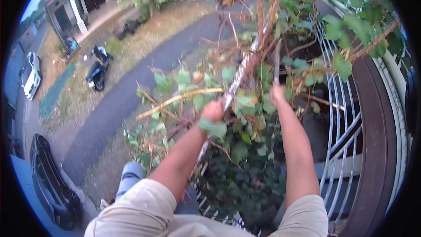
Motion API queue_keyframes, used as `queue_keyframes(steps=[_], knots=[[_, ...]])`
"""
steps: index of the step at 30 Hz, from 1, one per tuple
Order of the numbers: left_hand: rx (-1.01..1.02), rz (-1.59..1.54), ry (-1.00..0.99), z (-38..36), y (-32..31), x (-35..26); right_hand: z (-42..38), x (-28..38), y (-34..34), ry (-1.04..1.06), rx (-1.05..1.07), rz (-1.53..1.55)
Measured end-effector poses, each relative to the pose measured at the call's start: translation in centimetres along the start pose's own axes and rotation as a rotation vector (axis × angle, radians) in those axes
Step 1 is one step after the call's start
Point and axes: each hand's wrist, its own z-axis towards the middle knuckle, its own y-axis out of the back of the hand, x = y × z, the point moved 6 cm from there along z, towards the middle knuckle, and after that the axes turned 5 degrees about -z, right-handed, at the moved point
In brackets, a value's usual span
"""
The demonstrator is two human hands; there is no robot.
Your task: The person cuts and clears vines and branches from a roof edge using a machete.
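Observation:
My left hand (213,110) is closed around a mottled whitish pole (238,78) that slants up through the foliage. A green leaf (212,128) covers part of my left wrist. To the right, my right hand (277,94) is wrapped around the lower end of a long, narrow, blade-like tool (277,63), which points up toward the branches. Its exact kind is too blurred to tell. Brown upright stems (263,6) rise just beyond it. A pale cut branch (180,101) lies among leaves left of the pole.
Metal railings (335,118) and a brown beam (380,149) run along the right. Dense leaves (245,180) fill the space below my arms. Down to the left are a paved road (118,101), a parked motorbike (98,68), a dark car (52,184) and a white car (31,75).

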Motion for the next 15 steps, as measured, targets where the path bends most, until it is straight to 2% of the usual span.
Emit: queue_keyframes(steps=[1,2,3,5,6,7,8,9,11,12,13,15], knots=[[0.001,-0.019,-0.015,0.8,-1.3,0.8,-5.2,3.7,-0.4,0.01,0.071,0.119],[-0.041,0.048,-0.041,0.8,-0.6,0.5,-4.9,5.1,-0.2,0.075,0.079,0.064],[-0.035,0.024,-0.014,0.8,-0.5,0.2,-4.6,7.6,1.5,0.102,-0.018,-0.155],[-0.068,0.044,-0.039,0.5,-0.2,0.1,-9.1,17.8,4.0,0.46,-0.322,-0.351],[-0.072,0.014,-0.037,0.5,-0.1,0.0,-8.4,21.9,5.0,0.645,-0.392,-0.319],[-0.063,-0.014,-0.036,0.4,-0.3,0.0,-11.9,27.9,6.3,0.913,-0.497,-0.249],[-0.058,-0.012,-0.027,0.5,-0.7,0.3,-13.9,32.5,8.0,0.894,-0.418,-0.278],[-0.081,-0.02,-0.029,0.3,-0.5,0.1,-15.8,36.9,9.7,1.054,-0.563,-0.286],[-0.082,-0.03,-0.041,0.3,-0.2,-0.2,-18.8,43.3,13.1,1.291,-0.635,-0.093],[-0.084,-0.027,-0.028,0.1,-0.2,0.1,-19.3,44.7,14.3,1.386,-0.648,0.015],[-0.083,-0.025,-0.041,0.2,-0.2,0.1,-19.4,43.9,14.2,1.387,-0.637,0.022],[-0.092,-0.021,-0.057,0.5,-0.1,0.5,-21.4,40.8,14.6,1.494,-1.072,-0.156]])
